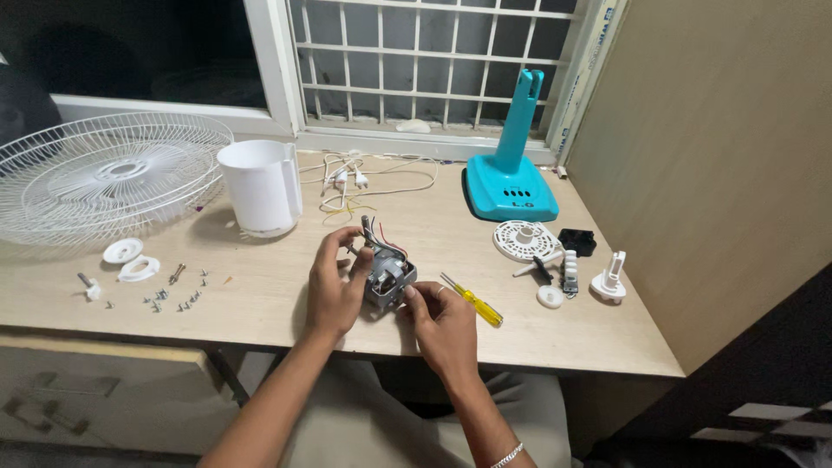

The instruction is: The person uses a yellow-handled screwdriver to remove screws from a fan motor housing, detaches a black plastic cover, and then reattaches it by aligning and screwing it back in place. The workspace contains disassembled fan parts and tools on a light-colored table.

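Gripping motor (pixel 387 276), table edge (pixel 347 345) near.

The motor (pixel 388 276) is sitting near the front edge of the desk (pixel 260 303), a small grey metal block with a rounded silver housing on top. It is tilting slightly, its upper end leaning away from the person. Red, black and pale wires (pixel 374 232) are sticking up from its far end in a short bundle. The left hand (pixel 334 286) is gripping the motor's left side, thumb and fingers curling around the upper part by the wires. The right hand (pixel 444 325) is pressing its fingertips against the lower right corner. The motor's underside is resting on or just above the desk; contact is not clear.
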